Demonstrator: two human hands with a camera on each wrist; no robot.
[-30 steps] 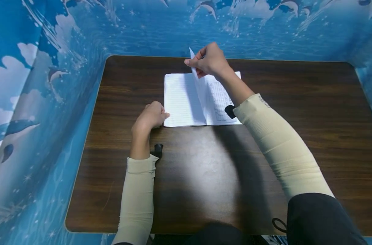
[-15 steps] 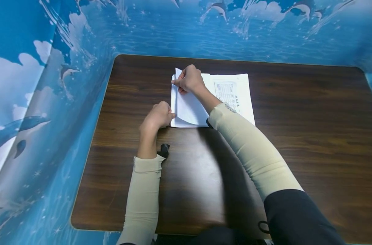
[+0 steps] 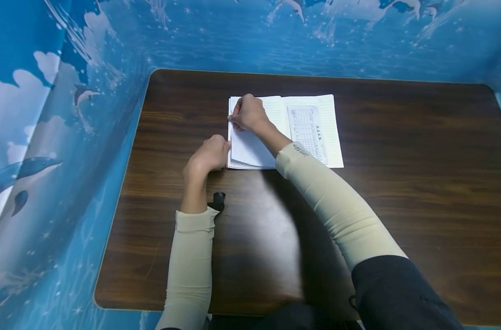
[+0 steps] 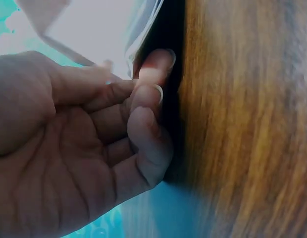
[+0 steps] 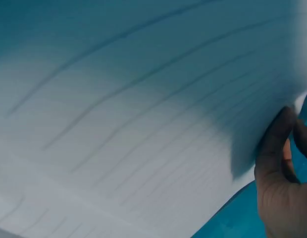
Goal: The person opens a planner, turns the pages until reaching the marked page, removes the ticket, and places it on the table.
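Pinching a page (image 3: 252, 149) by its outer edge with the fingers of the right hand (image 3: 249, 112), and gripping the open notebook (image 3: 279, 114) lower on that same left edge with the curled fingers of the left hand (image 3: 209, 154). Lying on the bench (image 3: 415, 183), stretching rightward from both sets of fingers, long axis side to side, right sleeve (image 3: 337, 206) across its near edge. Showing a printed table (image 3: 306, 128) on the right-hand page, too small to read, like the lettering on the right cuff.
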